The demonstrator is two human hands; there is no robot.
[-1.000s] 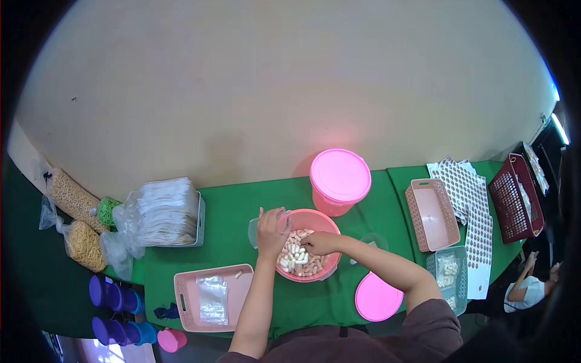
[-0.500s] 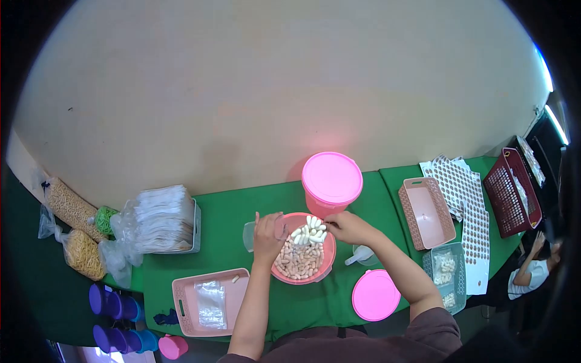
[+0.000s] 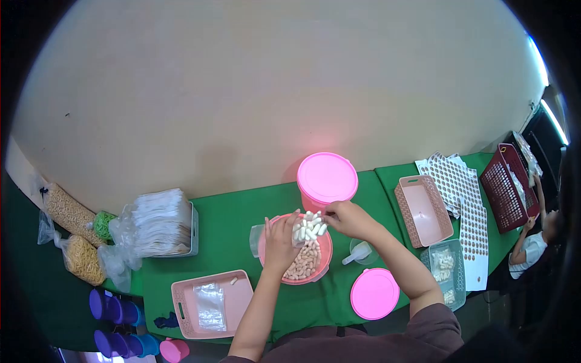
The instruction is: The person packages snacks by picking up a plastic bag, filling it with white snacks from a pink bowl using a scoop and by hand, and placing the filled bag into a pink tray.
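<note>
In the middle of the frame, the left hand (image 3: pixel 282 241) cups a heap of white capsules (image 3: pixel 308 228) over the pink bowl (image 3: pixel 324 261). The right hand (image 3: pixel 347 219) pinches some with closed fingers. Best keep the hands low over the bowl so none roll onto the green bench (image 3: pixel 230 218).

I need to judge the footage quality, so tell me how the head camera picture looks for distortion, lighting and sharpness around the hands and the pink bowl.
Head view: strong fisheye, table edge bowed, corners black. Lighting is soft and even, with a pink glow on the wall above the lidded pink tub. The left hand, right hand and pink bowl are fairly sharp; the white pieces look slightly overexposed.
</note>
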